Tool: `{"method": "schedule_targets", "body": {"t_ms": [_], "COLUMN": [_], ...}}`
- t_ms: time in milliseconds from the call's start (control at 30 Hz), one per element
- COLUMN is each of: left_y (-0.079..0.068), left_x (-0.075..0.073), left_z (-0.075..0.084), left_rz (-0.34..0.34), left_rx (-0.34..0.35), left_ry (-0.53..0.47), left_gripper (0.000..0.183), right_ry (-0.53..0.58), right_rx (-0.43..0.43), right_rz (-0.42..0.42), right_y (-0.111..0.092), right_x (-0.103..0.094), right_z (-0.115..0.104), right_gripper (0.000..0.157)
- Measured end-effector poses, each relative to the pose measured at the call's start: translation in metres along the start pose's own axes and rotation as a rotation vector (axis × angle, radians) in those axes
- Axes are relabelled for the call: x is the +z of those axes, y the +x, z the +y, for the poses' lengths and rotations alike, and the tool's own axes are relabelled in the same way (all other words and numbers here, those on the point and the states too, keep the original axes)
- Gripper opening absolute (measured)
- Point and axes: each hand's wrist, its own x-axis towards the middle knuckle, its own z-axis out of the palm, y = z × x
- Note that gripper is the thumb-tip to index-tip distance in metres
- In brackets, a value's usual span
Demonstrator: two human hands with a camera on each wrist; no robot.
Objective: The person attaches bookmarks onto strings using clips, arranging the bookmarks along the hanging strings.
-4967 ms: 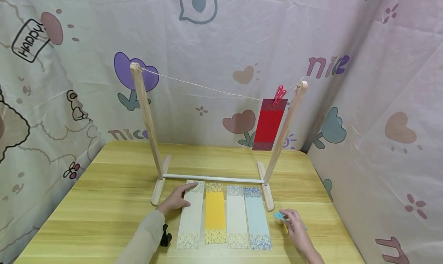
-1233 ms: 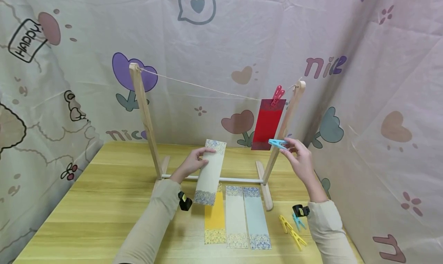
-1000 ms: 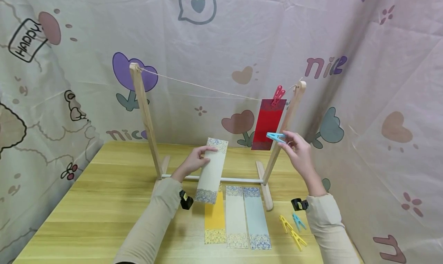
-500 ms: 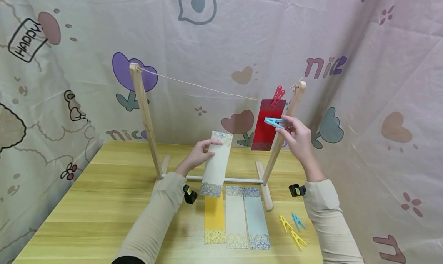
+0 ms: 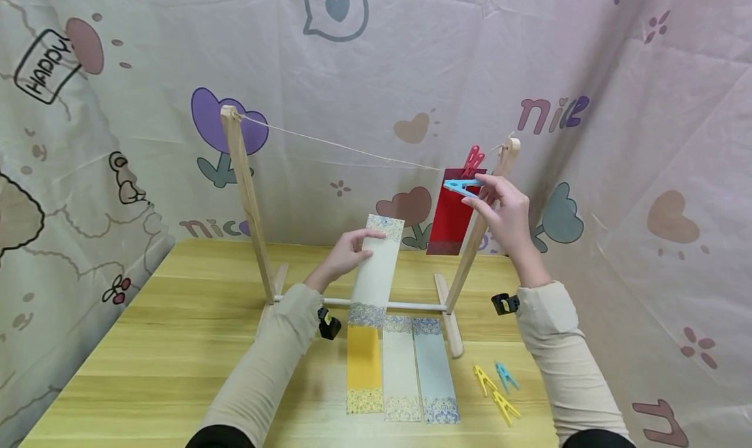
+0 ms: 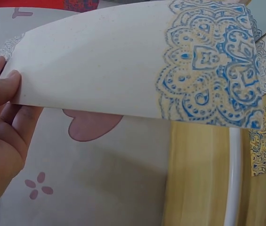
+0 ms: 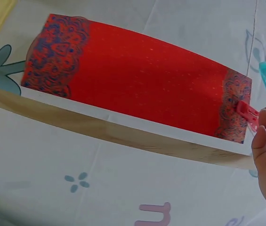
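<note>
Wooden table (image 5: 153,330) below; white card (image 5: 378,265) in left grip (image 5: 346,253).

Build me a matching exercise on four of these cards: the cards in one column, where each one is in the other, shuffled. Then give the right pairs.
Cards
1. red card
2. yellow card
3. raised white card
4. pale blue card

Places
A. at the right end of the row on the table
B. pinched in the left hand
C. hanging from the string, with a red clip at its top
D. at the left end of the row on the table

Right pairs: 1-C, 2-D, 3-B, 4-A
</note>
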Motion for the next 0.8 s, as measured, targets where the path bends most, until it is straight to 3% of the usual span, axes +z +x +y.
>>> {"method": "schedule_targets", "body": {"t_ms": [500, 800], "left_y": [0.014, 0.023], "left_x": [0.006, 0.009], "left_z": [0.019, 0.033], "left_rz": [-0.025, 0.007], "left_rx": [0.000, 0.067], "left_ry": [-0.013, 0.031], "left_gripper": [0.041, 0.041], "right_ry": [-0.051, -0.126], "right_rx": [-0.017, 0.001], "right_rz": [-0.065, -0.141], "right_y": [0.028, 0.051], "right_x": [0.002, 0.001], "right_z": [-0.007, -0.014], "right_gripper": [0.037, 0.037]}}
